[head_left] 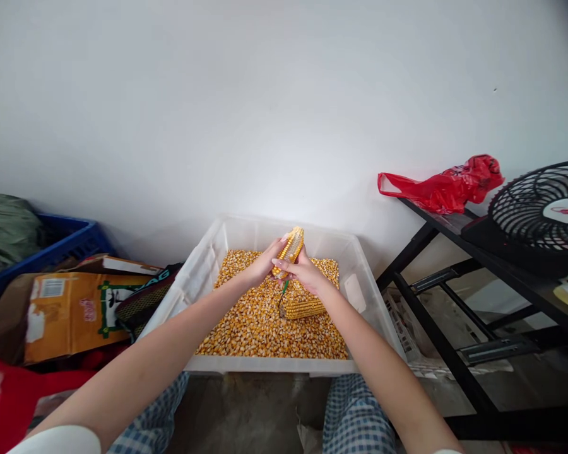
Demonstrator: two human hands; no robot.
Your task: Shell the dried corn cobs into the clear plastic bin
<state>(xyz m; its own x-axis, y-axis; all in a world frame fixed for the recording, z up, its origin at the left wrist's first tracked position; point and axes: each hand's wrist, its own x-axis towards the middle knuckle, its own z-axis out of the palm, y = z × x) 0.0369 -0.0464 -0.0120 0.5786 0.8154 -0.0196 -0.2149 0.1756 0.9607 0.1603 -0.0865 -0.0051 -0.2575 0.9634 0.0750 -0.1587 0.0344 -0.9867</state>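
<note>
Both of my hands grip one ear of corn (291,249) over the bin, tilted with its top end up. Part of it has been stripped, showing a pale bare band among the yellow kernels. My left hand (266,261) wraps its left side, and my right hand (303,268) holds its lower right. Beneath them, loose corn kernels (250,321) cover the floor of a translucent plastic bin (274,364). A second ear of corn (305,309) lies on the kernels below my right hand. Beside it is a thin tool with a green part (284,287), mostly hidden.
On the right, a black folding table (447,224) bears a red plastic bag (447,186) and a black fan (544,208). A cardboard box (71,315) and a blue crate (73,243) stand left of the bin. A white wall (274,113) rises behind it.
</note>
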